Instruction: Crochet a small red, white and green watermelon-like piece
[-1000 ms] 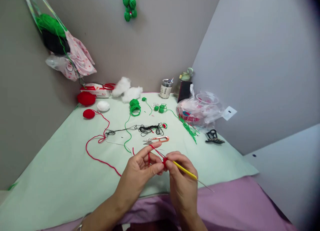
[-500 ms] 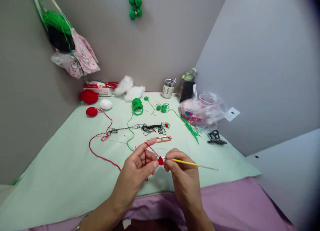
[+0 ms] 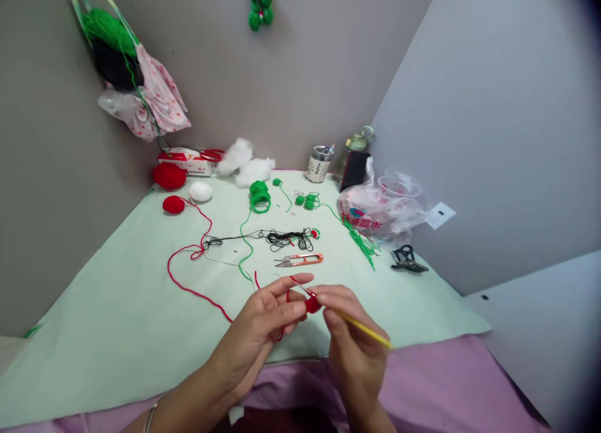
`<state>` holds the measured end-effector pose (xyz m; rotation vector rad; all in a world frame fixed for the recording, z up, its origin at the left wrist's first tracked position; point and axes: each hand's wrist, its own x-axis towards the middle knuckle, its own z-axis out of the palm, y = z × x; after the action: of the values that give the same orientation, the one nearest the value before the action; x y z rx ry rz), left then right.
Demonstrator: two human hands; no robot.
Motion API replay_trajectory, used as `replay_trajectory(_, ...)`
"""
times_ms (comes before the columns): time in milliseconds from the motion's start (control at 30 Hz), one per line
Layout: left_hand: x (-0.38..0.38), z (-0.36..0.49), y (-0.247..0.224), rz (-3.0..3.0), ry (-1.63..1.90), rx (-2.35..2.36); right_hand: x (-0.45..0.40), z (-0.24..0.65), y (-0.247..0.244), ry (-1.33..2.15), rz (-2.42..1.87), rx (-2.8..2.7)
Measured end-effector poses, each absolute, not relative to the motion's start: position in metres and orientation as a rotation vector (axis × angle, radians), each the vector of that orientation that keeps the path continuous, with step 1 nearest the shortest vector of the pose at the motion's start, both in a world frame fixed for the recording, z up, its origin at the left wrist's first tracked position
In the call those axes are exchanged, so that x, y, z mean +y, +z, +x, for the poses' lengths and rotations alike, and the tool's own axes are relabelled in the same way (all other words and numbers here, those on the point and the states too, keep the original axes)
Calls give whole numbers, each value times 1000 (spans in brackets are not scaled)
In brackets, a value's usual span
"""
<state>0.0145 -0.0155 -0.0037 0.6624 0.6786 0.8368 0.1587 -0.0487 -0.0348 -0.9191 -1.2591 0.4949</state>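
Between thumb and fingers my left hand (image 3: 267,314) pinches a small red crocheted piece (image 3: 312,304), with red yarn looped over its raised index finger. My right hand (image 3: 354,336) grips a yellow-handled crochet hook (image 3: 364,328), whose tip is at the red piece. The handle slants down to the right and its end is blurred. From my left hand a red strand (image 3: 200,295) runs over the pale green cloth to a red yarn ball (image 3: 173,204). Orange-handled thread snips (image 3: 307,258) lie just beyond both hands.
Black tangled yarn (image 3: 286,238) and green yarn (image 3: 260,196) lie mid-table. Farther back are white stuffing (image 3: 253,171), a pen tin (image 3: 320,164) and a red-white box (image 3: 188,164). At the right are a plastic bag (image 3: 380,211), green strands (image 3: 360,244) and a black hair clip (image 3: 407,259).
Both hands have shifted slightly right with the red piece. The hook has turned so its handle slopes more steeply downward, and my left index finger lies flatter.
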Motion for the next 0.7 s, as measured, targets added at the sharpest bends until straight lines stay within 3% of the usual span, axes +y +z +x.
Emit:
replay_trajectory(100,-13,12,-2,692,846,695,-45,162,-28,819,-811,-1051)
replay_trajectory(200,-12,8,-2,783,880,739,-47,167,-23,869,-800,-1077)
replay_trajectory(433,-14,7,-8,1077,1081,897,-57,174,-25,164,-940,-1726)
replay_trajectory(533,-16,11,-9,923,1045,860,-54,171,-36,-174,-956,-1844)
replay_trajectory(600,-15,13,-10,711,930,774,-53,170,-42,-236,-971,-1822)
replay_trajectory(700,-11,14,-11,500,825,673,-55,172,-43,37,-995,-1656)
